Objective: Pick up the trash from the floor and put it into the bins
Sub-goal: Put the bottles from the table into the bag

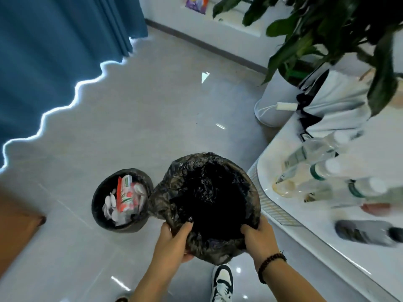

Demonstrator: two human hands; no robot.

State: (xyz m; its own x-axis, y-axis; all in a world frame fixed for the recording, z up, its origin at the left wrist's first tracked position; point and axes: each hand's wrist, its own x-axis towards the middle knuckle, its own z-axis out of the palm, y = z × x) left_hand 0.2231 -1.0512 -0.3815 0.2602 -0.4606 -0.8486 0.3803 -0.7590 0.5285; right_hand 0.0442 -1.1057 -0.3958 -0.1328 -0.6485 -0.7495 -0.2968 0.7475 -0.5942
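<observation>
Head view: both hands — left hand and right hand — grasp the near rim of a black-lined bin, held off the tiled floor beside a smaller bin already holding a red-and-white carton and paper scraps. The risk, likely, is the loose liner slipping from the rim — or the raised bin knocking its neighbour over and spilling the collected trash.

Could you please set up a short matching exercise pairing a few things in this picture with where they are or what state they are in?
Things:
1. large bin
2. small bin
3. plastic bottles
4. potted plant

Places or states:
A. lying on the white table
B. gripped at its rim by both hands
C. standing on the floor by the wall
D. holding wrappers and paper

Pairs: 1-B, 2-D, 3-A, 4-C
</observation>
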